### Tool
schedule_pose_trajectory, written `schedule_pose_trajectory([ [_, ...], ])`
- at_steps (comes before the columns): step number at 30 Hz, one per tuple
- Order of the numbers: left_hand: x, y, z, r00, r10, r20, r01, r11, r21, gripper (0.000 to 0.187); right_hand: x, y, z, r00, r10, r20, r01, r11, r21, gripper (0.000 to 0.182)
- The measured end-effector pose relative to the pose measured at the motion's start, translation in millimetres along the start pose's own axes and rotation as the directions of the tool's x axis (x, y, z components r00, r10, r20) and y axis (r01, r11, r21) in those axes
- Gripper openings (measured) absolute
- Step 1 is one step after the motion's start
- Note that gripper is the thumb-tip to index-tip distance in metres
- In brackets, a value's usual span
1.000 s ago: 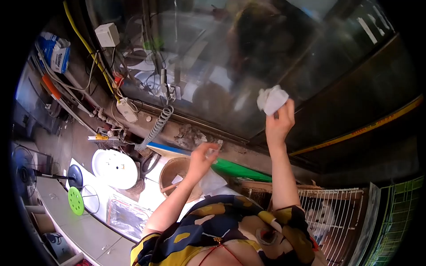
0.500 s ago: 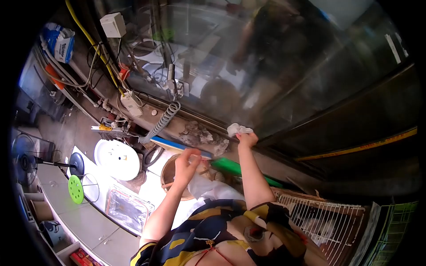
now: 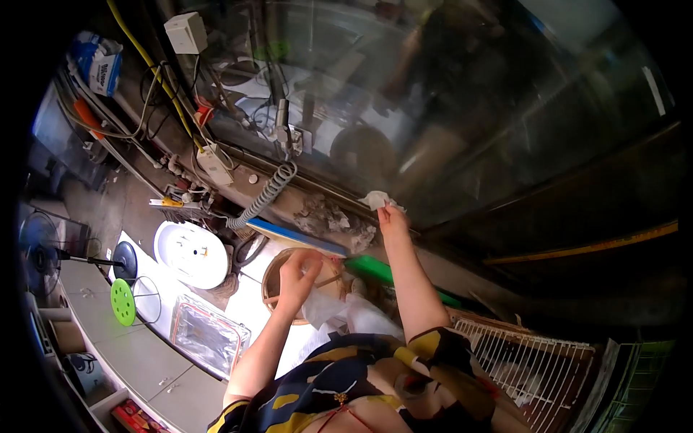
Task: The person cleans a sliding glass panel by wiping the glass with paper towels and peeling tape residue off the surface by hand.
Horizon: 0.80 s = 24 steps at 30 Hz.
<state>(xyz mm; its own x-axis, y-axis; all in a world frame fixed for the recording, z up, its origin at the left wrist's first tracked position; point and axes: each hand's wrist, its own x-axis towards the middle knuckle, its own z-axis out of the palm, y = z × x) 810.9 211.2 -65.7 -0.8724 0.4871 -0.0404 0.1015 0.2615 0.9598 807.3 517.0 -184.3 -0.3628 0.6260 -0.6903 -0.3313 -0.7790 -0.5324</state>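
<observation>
A crumpled white tissue (image 3: 377, 200) is pinched in the fingers of my right hand (image 3: 393, 219), right at the bottom of the large dark glass pane (image 3: 462, 144). My left hand (image 3: 297, 280) hovers over a round wooden basket (image 3: 268, 285), its fingers loosely curled and the thumb apart. Translucent white material (image 3: 321, 309) hangs just beside the left wrist and overlaps the basket in this view. Inside the basket, part of the contents is hidden by the hand.
Below the pane runs a ledge with crumpled grey paper (image 3: 328, 220), a blue-edged board (image 3: 292, 237) and a green strip (image 3: 372, 269). A coiled grey hose (image 3: 271, 191) hangs left. White basin (image 3: 191, 254), fan (image 3: 45, 254) and green disc (image 3: 123, 302) stand further left; a wire cage (image 3: 527, 361) is right.
My right hand has shifted slightly up and left along the bottom of the glass with the tissue. My left hand has dropped a little lower over the basket.
</observation>
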Motion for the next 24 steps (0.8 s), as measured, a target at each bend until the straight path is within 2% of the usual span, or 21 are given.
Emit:
schedule_pose_trajectory([
  [3, -6.7, -11.2, -7.4, 0.999, -0.037, -0.028, 0.036, 0.999, -0.022, 0.021, 11.2, 11.4, -7.9, 0.993, 0.031, -0.114, -0.026, 0.999, 0.046, 0.028],
  [6, -7.7, -15.8, -12.3, 0.998, -0.062, -0.029, 0.06, 0.997, -0.044, 0.02, -1.1, -1.0, 3.5, 0.997, 0.016, -0.072, -0.015, 1.0, 0.009, 0.024],
  [7, -6.0, -18.2, -11.5, 0.998, -0.048, -0.031, 0.046, 0.998, -0.049, 0.019, -12.8, -8.5, 7.6, 0.999, -0.022, 0.037, 0.021, 0.999, 0.04, 0.022],
  [11, -8.4, -7.7, -4.9, 0.999, -0.026, -0.018, 0.026, 0.999, -0.031, 0.019, -59.1, -33.6, 33.2, 0.959, -0.135, 0.249, 0.135, 0.991, 0.017, 0.023],
  [14, -8.7, 10.9, -5.6, 1.0, -0.013, 0.002, 0.013, 1.0, 0.013, 0.017, -26.6, -7.5, 18.6, 0.994, -0.097, 0.053, 0.101, 0.991, -0.082, 0.024],
  [15, -9.2, 11.8, -4.7, 1.0, -0.009, 0.015, 0.008, 1.0, 0.026, 0.017, -21.2, -1.3, 14.7, 0.996, -0.08, 0.04, 0.083, 0.992, -0.091, 0.024],
  [18, -13.6, -10.6, -4.4, 1.0, -0.024, -0.008, 0.024, 0.996, -0.084, 0.019, -20.9, -0.5, 13.4, 0.996, -0.078, 0.043, 0.08, 0.995, -0.062, 0.024],
  [22, -21.2, -26.0, -9.8, 0.999, -0.029, -0.017, 0.028, 0.998, -0.051, 0.019, -56.5, -50.8, 17.4, 0.948, -0.243, 0.207, 0.22, 0.967, 0.126, 0.024],
  [24, -22.2, -24.9, -10.1, 0.999, -0.034, 0.003, 0.034, 0.997, -0.064, 0.019, -90.0, -84.3, 25.2, 0.904, -0.341, 0.259, 0.307, 0.938, 0.163, 0.022],
])
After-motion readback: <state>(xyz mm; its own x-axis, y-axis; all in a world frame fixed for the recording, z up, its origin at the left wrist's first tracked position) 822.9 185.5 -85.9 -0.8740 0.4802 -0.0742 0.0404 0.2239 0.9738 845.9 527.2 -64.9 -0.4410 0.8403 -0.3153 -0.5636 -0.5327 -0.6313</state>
